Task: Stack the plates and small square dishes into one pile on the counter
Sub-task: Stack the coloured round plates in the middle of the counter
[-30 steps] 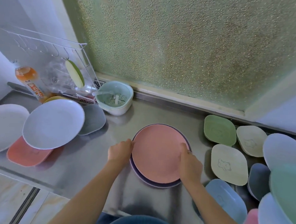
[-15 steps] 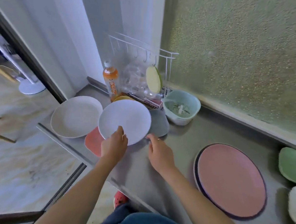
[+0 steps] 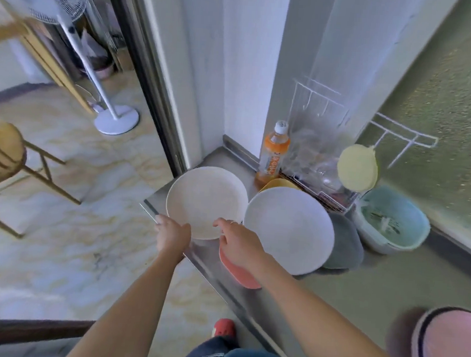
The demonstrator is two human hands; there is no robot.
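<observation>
both arms bare, stretched forward and a little leftward from the bottom of the view, forearms running nearly side by side and drawing closer toward the wrists. left hand [image 3: 172, 234] seen from the back, knuckles up, fingers curled down and out of sight at the near rim of a cream plate [image 3: 206, 201]. right hand [image 3: 239, 244] just beside it, also back-up, fingers reaching forward onto the same rim, a thin ring on one finger. whether either hand has truly closed round the rim cannot be told.
</observation>
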